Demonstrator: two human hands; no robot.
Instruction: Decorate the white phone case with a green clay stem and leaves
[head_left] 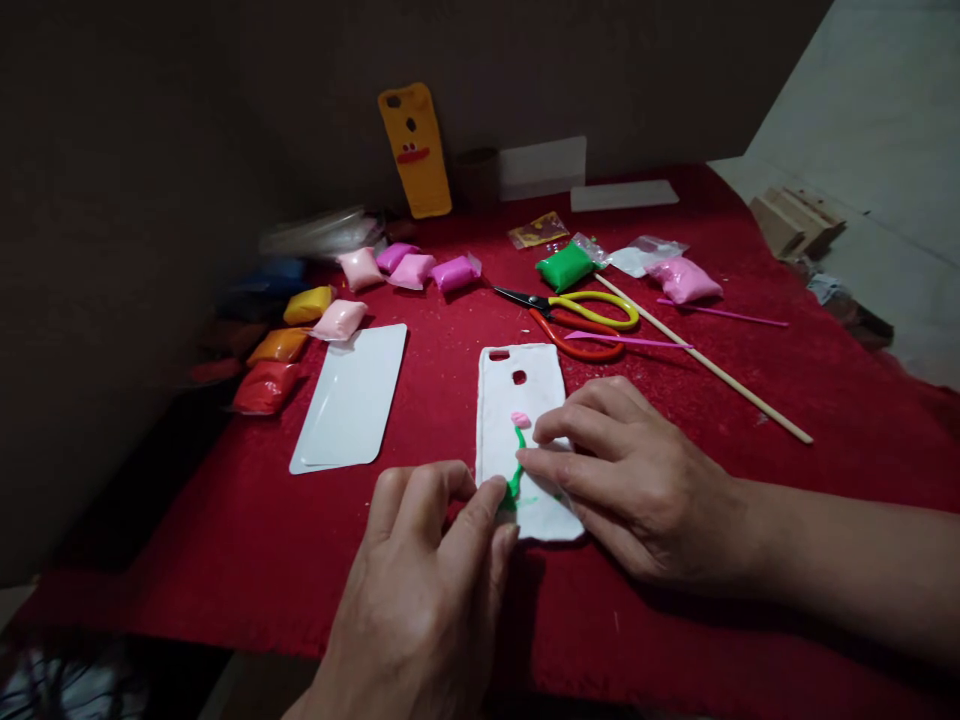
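A white clay-covered phone case (pixel 499 400) lies in front of me, its camera cut-outs at the far end. On its face sit a small pink clay piece (pixel 520 420) and, running down from it, a thin green clay strip (pixel 520 440). My left hand (pixel 435 560) is closed at the case's lower left, thumb and finger pressed at the strip's bottom end. My right hand (pixel 637 470) rests bent over the case's right side, one fingertip touching the strip's middle. Faint green marks show on the white near the bottom.
Scissors (pixel 570 310), a wooden stick (pixel 712 365) and pink clay tools (pixel 630 341) lie beyond the case. White boards (pixel 352 400) lie left, near several clay packets (pixel 266 385). A green packet (pixel 566 266) and a yellow phone case (pixel 420 160) are at the back.
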